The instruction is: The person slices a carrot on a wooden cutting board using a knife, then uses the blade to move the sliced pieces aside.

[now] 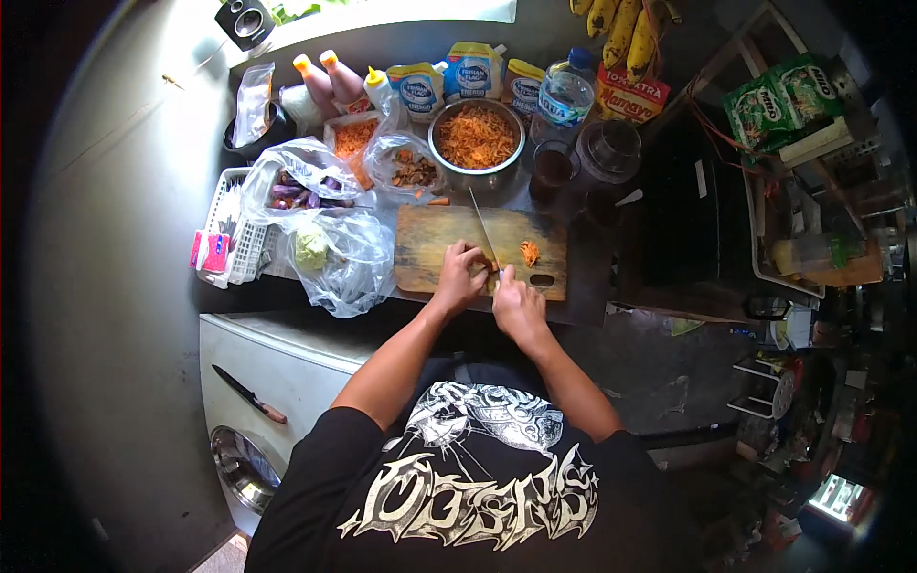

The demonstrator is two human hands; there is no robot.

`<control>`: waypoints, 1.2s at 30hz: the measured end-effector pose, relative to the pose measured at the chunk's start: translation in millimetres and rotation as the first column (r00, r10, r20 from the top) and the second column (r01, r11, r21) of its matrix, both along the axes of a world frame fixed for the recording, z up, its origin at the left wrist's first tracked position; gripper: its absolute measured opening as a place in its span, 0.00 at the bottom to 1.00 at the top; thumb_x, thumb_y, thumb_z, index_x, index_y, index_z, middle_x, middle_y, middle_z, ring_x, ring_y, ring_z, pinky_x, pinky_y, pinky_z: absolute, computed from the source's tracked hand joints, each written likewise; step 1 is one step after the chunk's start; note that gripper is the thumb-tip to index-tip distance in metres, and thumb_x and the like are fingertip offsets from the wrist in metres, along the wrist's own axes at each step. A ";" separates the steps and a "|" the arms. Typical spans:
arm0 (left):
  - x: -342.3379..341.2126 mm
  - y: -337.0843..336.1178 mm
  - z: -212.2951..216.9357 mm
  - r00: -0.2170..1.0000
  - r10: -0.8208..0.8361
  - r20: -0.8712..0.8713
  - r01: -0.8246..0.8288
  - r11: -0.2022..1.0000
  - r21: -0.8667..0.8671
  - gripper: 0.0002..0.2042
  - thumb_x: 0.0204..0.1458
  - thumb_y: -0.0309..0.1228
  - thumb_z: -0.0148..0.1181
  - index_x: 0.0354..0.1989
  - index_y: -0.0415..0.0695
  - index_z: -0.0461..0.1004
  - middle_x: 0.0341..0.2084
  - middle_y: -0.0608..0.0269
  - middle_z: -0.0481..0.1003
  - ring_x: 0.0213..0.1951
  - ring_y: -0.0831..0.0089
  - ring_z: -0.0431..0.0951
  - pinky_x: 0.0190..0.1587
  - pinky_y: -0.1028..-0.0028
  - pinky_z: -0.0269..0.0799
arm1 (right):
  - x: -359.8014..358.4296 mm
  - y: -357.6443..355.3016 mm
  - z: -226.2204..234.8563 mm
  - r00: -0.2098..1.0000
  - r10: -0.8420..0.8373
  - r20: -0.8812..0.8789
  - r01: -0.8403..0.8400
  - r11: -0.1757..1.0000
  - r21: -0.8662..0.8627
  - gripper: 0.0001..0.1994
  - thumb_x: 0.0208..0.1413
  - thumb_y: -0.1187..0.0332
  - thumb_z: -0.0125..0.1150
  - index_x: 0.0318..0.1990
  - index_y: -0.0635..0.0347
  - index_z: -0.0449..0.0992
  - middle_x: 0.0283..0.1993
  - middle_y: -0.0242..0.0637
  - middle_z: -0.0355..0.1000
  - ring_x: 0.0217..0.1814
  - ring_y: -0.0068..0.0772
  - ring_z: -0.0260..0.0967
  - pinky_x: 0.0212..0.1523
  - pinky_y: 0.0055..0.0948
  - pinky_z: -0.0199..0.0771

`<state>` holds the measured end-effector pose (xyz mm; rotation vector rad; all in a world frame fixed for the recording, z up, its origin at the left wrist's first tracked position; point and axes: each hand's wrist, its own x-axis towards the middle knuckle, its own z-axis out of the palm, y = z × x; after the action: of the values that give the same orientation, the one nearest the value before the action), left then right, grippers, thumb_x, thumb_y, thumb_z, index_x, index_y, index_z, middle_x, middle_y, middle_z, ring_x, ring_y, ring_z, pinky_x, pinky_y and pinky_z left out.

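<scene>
On the wooden cutting board, my right hand is closed around the handle of a kitchen knife. The blade points away from me, toward the far edge of the board. Left of the blade, my left hand has its fingers bent and pressed together on a small orange-brown piece, mostly hidden by the fingertips. Right of the knife lies a little heap of orange shreds, near the board's oval hole. Beyond the board stands a metal bowl heaped with grated carrot.
Plastic bags with a pale green vegetable, purple vegetables and orange-brown scraps crowd the left. A water bottle and a glass of dark drink stand back right. Another knife rests on a white surface, lower left.
</scene>
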<state>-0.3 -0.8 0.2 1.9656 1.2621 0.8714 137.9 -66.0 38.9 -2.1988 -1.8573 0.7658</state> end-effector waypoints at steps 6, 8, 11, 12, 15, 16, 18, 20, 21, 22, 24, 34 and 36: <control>-6.0 -0.5 -6.6 1.000 0.002 -0.006 -0.002 1.000 0.011 0.08 0.42 0.26 0.68 0.31 0.42 0.78 0.37 0.54 0.72 0.44 0.53 0.71 0.48 0.60 0.68 | -6.0 -5.4 6.5 0.998 0.040 0.040 -0.038 0.998 -0.054 0.14 0.65 0.63 0.49 0.49 0.66 0.66 0.35 0.61 0.78 0.40 0.65 0.78 0.43 0.59 0.76; -1.1 0.3 -6.3 1.000 0.006 0.010 -0.006 1.000 0.012 0.07 0.42 0.26 0.67 0.30 0.42 0.78 0.37 0.54 0.72 0.44 0.53 0.71 0.49 0.60 0.68 | -3.6 -3.2 2.7 0.995 0.056 0.089 -0.059 0.998 0.038 0.10 0.61 0.71 0.48 0.47 0.66 0.65 0.35 0.58 0.79 0.39 0.62 0.80 0.41 0.54 0.80; -3.0 1.6 -9.2 0.999 0.028 0.023 -0.029 0.999 0.040 0.06 0.42 0.25 0.66 0.29 0.42 0.78 0.37 0.54 0.73 0.45 0.52 0.71 0.50 0.60 0.68 | -3.1 4.4 12.3 0.992 0.102 0.068 -0.105 0.994 0.036 0.10 0.61 0.71 0.49 0.47 0.66 0.65 0.36 0.58 0.79 0.40 0.61 0.80 0.42 0.54 0.80; -3.6 -2.0 -11.1 0.999 0.024 0.023 -0.024 1.000 0.012 0.06 0.42 0.26 0.66 0.30 0.42 0.79 0.37 0.54 0.73 0.45 0.52 0.71 0.50 0.60 0.68 | -3.1 0.6 19.2 0.994 0.093 0.063 -0.092 0.996 -0.020 0.11 0.60 0.72 0.49 0.48 0.66 0.65 0.37 0.59 0.79 0.42 0.60 0.79 0.43 0.54 0.79; -8.7 1.0 -11.4 1.000 0.013 -0.012 -0.013 1.000 -0.003 0.08 0.42 0.26 0.66 0.32 0.41 0.79 0.38 0.53 0.73 0.45 0.52 0.71 0.51 0.60 0.68 | -6.8 -7.2 29.5 0.992 0.094 0.087 -0.087 0.993 -0.077 0.11 0.60 0.72 0.48 0.48 0.66 0.65 0.37 0.59 0.79 0.43 0.60 0.79 0.44 0.54 0.79; -5.3 -0.8 -12.4 1.000 0.022 0.007 -0.022 1.000 0.019 0.07 0.43 0.26 0.65 0.32 0.41 0.79 0.37 0.53 0.73 0.45 0.52 0.71 0.50 0.60 0.68 | -6.5 -7.9 24.3 0.995 0.069 0.075 -0.063 0.995 -0.081 0.10 0.60 0.72 0.49 0.48 0.66 0.65 0.36 0.59 0.79 0.43 0.60 0.79 0.44 0.54 0.79; -3.9 1.6 -13.6 1.000 0.020 0.004 -0.020 0.998 0.054 0.08 0.43 0.27 0.64 0.34 0.41 0.79 0.37 0.52 0.74 0.45 0.51 0.71 0.50 0.61 0.69 | -7.9 -3.3 14.2 0.995 0.071 0.066 -0.068 0.997 -0.046 0.10 0.60 0.71 0.49 0.47 0.66 0.65 0.37 0.60 0.79 0.43 0.60 0.79 0.44 0.54 0.79; -4.0 4.0 -14.6 1.000 0.017 0.007 -0.018 0.999 0.049 0.09 0.43 0.27 0.64 0.34 0.41 0.79 0.38 0.53 0.74 0.45 0.52 0.71 0.50 0.61 0.69 | -4.8 2.8 6.2 0.997 0.078 0.015 -0.078 0.997 0.016 0.13 0.65 0.64 0.48 0.47 0.67 0.65 0.36 0.61 0.78 0.41 0.66 0.78 0.44 0.60 0.76; -3.7 2.4 -15.2 1.000 0.010 0.001 -0.010 0.999 0.050 0.09 0.43 0.27 0.64 0.35 0.41 0.79 0.38 0.53 0.74 0.45 0.52 0.71 0.50 0.61 0.69 | -1.8 -1.6 3.1 0.996 0.082 0.025 -0.083 0.997 0.010 0.13 0.65 0.64 0.48 0.47 0.67 0.65 0.36 0.61 0.78 0.41 0.66 0.78 0.44 0.60 0.76; -8.2 2.4 -13.3 1.000 0.015 -0.011 -0.015 1.000 0.023 0.10 0.43 0.28 0.65 0.35 0.41 0.79 0.39 0.53 0.74 0.46 0.52 0.71 0.50 0.61 0.69 | -4.3 -1.5 11.8 0.996 0.088 0.029 -0.088 0.996 -0.002 0.13 0.65 0.64 0.48 0.47 0.67 0.65 0.36 0.61 0.78 0.41 0.66 0.78 0.44 0.59 0.76; -8.7 1.0 -16.5 1.000 0.019 0.011 -0.019 0.999 0.031 0.10 0.42 0.26 0.64 0.35 0.41 0.79 0.38 0.53 0.74 0.45 0.52 0.71 0.51 0.60 0.69 | -5.5 -7.0 11.1 0.993 0.108 0.057 -0.106 0.994 -0.035 0.13 0.65 0.63 0.48 0.46 0.66 0.65 0.36 0.61 0.78 0.41 0.66 0.77 0.43 0.58 0.77; -7.6 -3.0 -14.2 1.000 0.014 -0.025 -0.013 0.999 0.045 0.09 0.44 0.27 0.63 0.35 0.41 0.78 0.37 0.51 0.72 0.45 0.51 0.71 0.49 0.59 0.68 | -4.8 -10.2 15.9 0.991 0.124 0.048 -0.124 0.992 -0.017 0.14 0.65 0.64 0.48 0.49 0.67 0.65 0.35 0.60 0.78 0.40 0.63 0.79 0.42 0.57 0.78; -8.4 -3.3 -13.7 0.999 0.035 -0.020 -0.033 0.996 0.081 0.09 0.44 0.27 0.63 0.35 0.40 0.78 0.37 0.51 0.72 0.45 0.51 0.71 0.49 0.59 0.68 | -8.7 -10.6 18.0 0.992 0.113 0.050 -0.110 0.991 -0.074 0.13 0.65 0.67 0.45 0.50 0.68 0.64 0.37 0.59 0.79 0.41 0.62 0.79 0.43 0.56 0.78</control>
<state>-8.7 -4.1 -13.5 2.0267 1.2946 0.9331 129.2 -76.6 56.9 -2.1945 -2.0243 0.8120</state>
